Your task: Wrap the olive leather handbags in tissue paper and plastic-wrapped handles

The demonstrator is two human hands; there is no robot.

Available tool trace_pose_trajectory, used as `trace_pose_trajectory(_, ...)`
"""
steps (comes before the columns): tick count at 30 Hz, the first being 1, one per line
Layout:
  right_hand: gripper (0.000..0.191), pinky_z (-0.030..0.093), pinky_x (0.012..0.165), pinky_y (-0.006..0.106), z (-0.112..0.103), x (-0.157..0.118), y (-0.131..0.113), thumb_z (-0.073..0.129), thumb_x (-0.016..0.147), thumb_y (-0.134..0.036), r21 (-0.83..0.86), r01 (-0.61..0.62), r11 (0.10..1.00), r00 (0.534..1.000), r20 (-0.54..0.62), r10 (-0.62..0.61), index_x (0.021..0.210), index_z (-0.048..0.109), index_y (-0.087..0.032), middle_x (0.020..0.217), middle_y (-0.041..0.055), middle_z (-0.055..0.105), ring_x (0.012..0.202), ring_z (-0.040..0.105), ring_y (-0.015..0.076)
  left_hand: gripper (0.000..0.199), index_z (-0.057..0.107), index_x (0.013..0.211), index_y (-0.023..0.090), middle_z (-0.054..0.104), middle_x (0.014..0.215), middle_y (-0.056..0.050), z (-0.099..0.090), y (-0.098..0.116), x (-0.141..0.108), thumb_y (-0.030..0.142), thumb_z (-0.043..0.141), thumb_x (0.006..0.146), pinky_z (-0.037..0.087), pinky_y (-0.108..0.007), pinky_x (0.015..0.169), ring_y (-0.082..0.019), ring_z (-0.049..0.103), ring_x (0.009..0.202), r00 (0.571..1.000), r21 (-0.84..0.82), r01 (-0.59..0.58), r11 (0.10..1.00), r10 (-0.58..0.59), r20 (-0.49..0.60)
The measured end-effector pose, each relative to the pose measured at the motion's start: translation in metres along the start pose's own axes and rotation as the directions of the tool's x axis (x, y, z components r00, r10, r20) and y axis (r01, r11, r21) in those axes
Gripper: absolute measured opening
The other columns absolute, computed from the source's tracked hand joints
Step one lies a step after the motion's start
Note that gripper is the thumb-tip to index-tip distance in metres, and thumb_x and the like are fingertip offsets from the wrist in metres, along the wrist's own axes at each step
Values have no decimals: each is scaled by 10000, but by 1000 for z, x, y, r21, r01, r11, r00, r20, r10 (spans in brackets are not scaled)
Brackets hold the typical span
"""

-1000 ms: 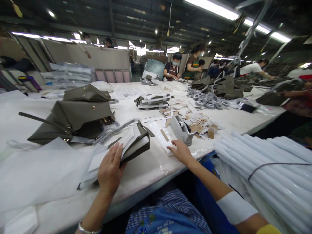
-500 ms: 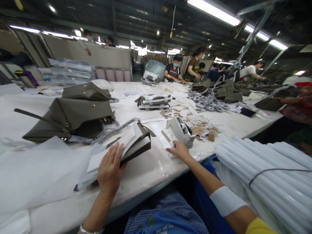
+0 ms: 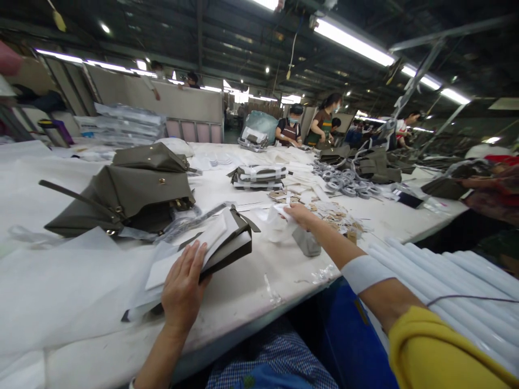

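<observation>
Near the table's front edge lies a folded dark olive bag with white sheets on and inside it. My left hand is wrapped round its near end, thumb hidden behind the edge. My right hand pinches a thin white sheet that hangs crumpled to its left. Under my right wrist stands a grey tape dispenser, mostly hidden by the hand and forearm.
A large olive bag lies at the left, and a wrapped bundle sits farther back. Cardboard scraps and grey rings spread to the right. White wrapped rolls flank the table; people work beyond.
My right hand has moved up and forward, lifting the white sheet that lay flat before. It now passes over the tape dispenser. My left hand stays on the folded bag.
</observation>
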State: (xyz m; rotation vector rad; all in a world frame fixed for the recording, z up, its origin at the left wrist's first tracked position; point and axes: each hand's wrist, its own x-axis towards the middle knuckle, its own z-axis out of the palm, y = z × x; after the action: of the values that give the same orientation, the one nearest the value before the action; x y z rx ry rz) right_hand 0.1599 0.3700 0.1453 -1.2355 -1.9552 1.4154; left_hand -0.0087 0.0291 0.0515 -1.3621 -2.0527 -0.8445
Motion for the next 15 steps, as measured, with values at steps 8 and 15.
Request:
trace_pose_trajectory(8, 243, 341, 435, 164, -20, 4, -71, 619, 889, -357, 78, 170, 982, 984, 47, -174, 1053, 647, -179, 815, 31, 687, 447, 376, 40, 713, 207, 1562, 277, 439, 1525, -88, 0, -4, 0, 191, 535, 935, 380, -450, 1125, -281, 417, 1397, 999, 2, 6, 1000, -6, -37)
trace_pose_trajectory(15, 397, 416, 444, 233, -2, -26, 15, 676, 793, -263, -239, 96, 966, 995, 23, -93, 1180, 665, -171, 626, 7, 671, 423, 500, 116, 684, 226, 1558, 295, 442, 1525, -72, 0, -3, -1, 213, 520, 946, 383, -456, 1122, -286, 429, 1389, 999, -4, 26, 1000, -26, -43)
